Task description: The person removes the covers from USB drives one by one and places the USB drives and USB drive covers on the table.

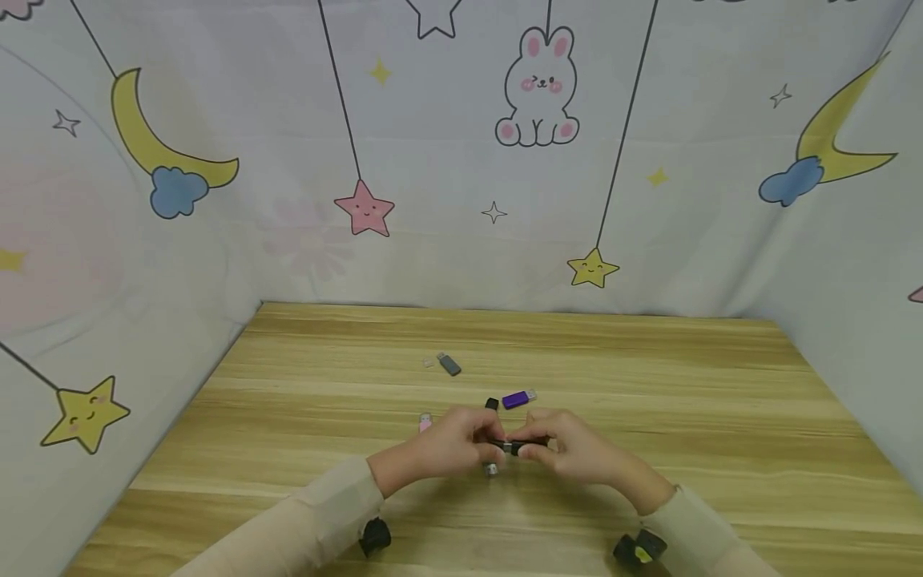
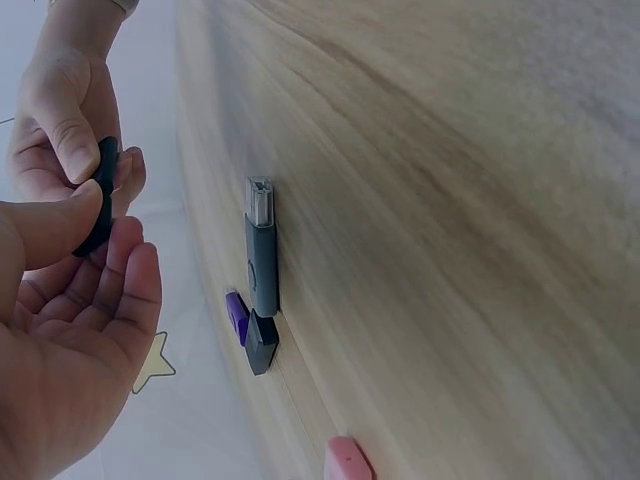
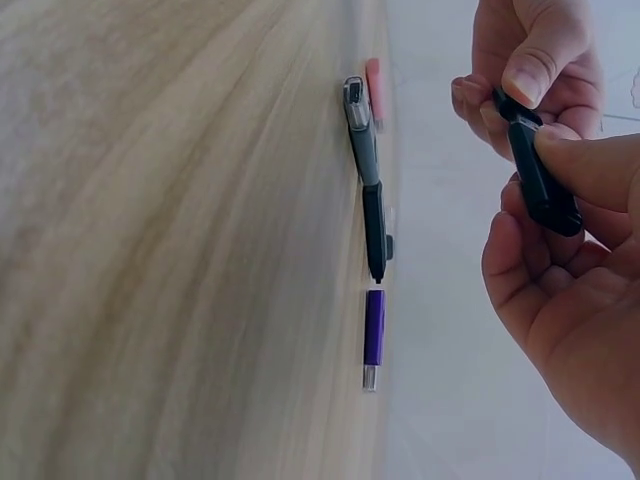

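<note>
Above the wooden table both hands meet at a black USB stick [image 3: 545,190]. My right hand [image 1: 580,450] pinches its body between thumb and fingers. My left hand [image 1: 453,442] pinches the small black cap [image 3: 512,108] at the other end. A bit of metal shows between the two black parts in the head view. Below the hands lies a grey USB stick [image 2: 262,265], its metal plug pointing toward me and its far end close to a flat black piece [image 2: 262,342]. In the head view the left hand hides most of this grey stick.
A purple USB stick [image 1: 516,399] lies just beyond the hands, and a pink one [image 1: 425,422] is partly behind the left hand. Farther back is another grey USB stick [image 1: 449,365] beside a small clear piece [image 1: 429,363]. Printed cloth [image 1: 433,272] surrounds the table [image 1: 649,361].
</note>
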Motion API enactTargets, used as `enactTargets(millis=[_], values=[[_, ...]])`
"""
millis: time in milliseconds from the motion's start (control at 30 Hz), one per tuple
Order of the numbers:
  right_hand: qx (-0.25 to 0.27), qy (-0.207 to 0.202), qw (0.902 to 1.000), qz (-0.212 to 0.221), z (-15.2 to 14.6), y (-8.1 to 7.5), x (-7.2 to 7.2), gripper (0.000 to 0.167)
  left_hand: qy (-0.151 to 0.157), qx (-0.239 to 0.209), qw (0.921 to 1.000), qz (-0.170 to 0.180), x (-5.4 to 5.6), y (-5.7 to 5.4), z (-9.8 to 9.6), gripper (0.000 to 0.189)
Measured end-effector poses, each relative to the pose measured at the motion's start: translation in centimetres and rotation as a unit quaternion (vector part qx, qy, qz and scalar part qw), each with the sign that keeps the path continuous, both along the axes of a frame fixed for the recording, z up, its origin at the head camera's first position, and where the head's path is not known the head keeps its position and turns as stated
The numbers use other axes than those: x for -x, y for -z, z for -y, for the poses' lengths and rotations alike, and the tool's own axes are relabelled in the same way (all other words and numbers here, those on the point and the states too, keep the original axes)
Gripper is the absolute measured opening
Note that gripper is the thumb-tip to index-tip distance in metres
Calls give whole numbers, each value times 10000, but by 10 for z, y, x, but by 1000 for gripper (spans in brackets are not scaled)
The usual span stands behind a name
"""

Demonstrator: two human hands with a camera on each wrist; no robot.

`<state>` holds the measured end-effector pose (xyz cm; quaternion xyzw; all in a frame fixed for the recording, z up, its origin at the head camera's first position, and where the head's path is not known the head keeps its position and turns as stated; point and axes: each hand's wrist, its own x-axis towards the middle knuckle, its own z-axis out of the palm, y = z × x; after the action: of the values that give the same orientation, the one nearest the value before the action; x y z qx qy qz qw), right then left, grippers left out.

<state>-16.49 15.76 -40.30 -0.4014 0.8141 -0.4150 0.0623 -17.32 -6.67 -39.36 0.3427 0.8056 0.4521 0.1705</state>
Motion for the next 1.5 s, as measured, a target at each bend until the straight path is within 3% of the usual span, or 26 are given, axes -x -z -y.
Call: enactTargets(millis=[300, 633, 1000, 1267, 1500], values=[[-51, 309, 9995, -98, -1, -1, 1, 16, -414, 161, 9989, -147, 2, 2, 2, 7], [-195, 579, 9972, -441, -4, -6, 10, 13, -646, -55, 9974, -329, 7, -5, 5, 10], [-216, 1204, 9925, -42, -4, -16, 23, 13, -974, -40, 9943, -441, 12, -13, 10, 10], [-188, 1279, 9915, -128, -3, -27, 36, 17, -1205, -4, 9911, -563, 24, -19, 12, 13], [-256, 1505, 9882, 123, 0, -33, 48, 21, -1515, -20, 9869, -553, 39, -26, 14, 9]])
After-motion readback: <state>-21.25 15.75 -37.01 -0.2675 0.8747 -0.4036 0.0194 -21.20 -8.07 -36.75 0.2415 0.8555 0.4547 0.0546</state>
